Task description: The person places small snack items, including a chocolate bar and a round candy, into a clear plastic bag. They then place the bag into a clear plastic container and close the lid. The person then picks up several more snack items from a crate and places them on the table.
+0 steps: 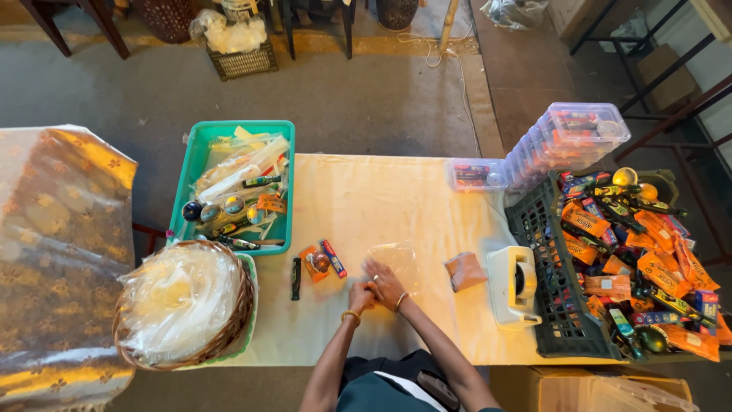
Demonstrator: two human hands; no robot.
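My left hand (360, 296) and my right hand (385, 283) meet at the near middle of the pale table (358, 198). The right hand's fingers rest on the near edge of a clear plastic bag (395, 259) lying flat; the left hand is curled against it, and whether it grips the bag I cannot tell. Just left of my hands lie a small orange packet with a round ball (315, 263), a red and blue stick packet (333, 259) and a dark slim stick (296, 278).
A green tray (197, 152) of mixed items sits at the table's left. A wicker basket of clear bags (181, 301) stands in front of it. On the right are a tape dispenser (512, 286), a brown pouch (464, 271), a black crate of packets (545, 252) and stacked clear boxes (568, 141).
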